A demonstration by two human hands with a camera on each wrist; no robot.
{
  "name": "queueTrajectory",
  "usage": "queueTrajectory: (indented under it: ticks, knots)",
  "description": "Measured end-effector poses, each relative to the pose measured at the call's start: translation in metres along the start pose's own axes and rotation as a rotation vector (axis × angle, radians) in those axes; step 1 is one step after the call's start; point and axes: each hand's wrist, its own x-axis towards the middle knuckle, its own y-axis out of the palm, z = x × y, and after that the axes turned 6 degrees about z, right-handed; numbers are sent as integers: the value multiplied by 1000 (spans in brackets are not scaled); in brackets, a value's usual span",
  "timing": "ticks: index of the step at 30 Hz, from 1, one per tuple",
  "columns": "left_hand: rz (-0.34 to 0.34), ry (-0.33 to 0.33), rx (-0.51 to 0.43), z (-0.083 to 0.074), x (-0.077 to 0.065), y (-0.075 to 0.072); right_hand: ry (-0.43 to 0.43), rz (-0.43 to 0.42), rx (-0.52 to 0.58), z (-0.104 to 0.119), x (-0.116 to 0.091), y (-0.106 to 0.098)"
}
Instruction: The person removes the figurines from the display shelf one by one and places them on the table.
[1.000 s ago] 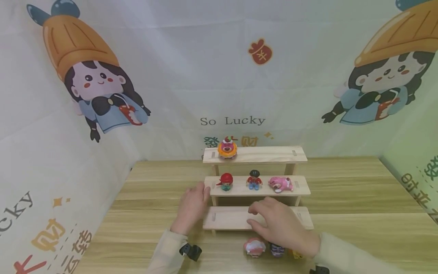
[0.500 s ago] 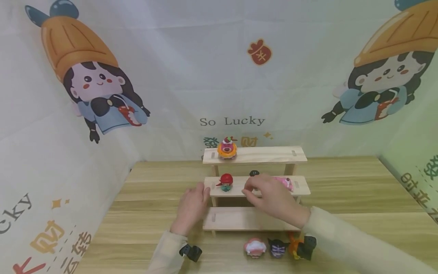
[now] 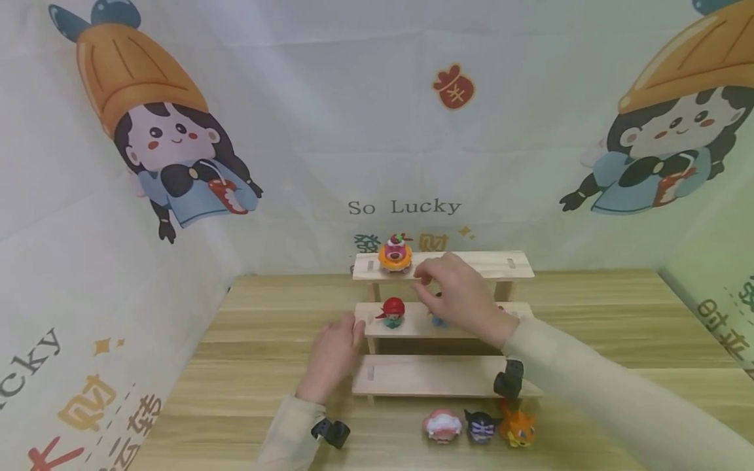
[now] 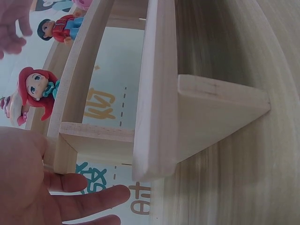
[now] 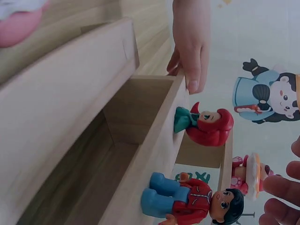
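A wooden three-tier display shelf (image 3: 436,376) stands on the table. My left hand (image 3: 330,356) holds the left end of its middle tier, thumb on top and a finger below the board. My right hand (image 3: 462,294) hovers before the top tier, fingers loosely bent with nothing in them. Just left of those fingertips, a bear figurine with an orange ring (image 3: 394,256) sits on the top tier. On the middle tier are a red-haired mermaid figurine (image 5: 208,124) and a black-haired boy figurine (image 5: 192,201). A pink figurine (image 4: 83,3) beyond the boy is mostly hidden by my right hand.
In front of the shelf on the table stand a pink and white figurine (image 3: 442,426), a black and purple one (image 3: 482,428) and an orange one (image 3: 520,428). A printed cloth (image 3: 306,118) hangs behind and at both sides of the wooden table (image 3: 235,392).
My right hand has risen from the bottom tier past the middle tier to the top tier, uncovering the orange figurine on the table. My left hand has stayed on the shelf end.
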Motion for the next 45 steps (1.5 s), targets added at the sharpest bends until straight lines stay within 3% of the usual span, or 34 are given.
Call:
queueTrajectory:
  ticks: [10, 19, 27, 45]
  knots:
    - [-23, 18, 1, -2, 2, -1, 127, 67, 14, -4, 30, -2]
    - [-32, 19, -18, -2, -1, 1, 215, 135, 22, -8, 45, 5]
    - [-53, 30, -17, -1, -2, 4, 181, 189, 20, -9, 51, 9]
    - [-34, -9, -31, 1, -2, 4, 176, 116, 50, 3, 56, 7]
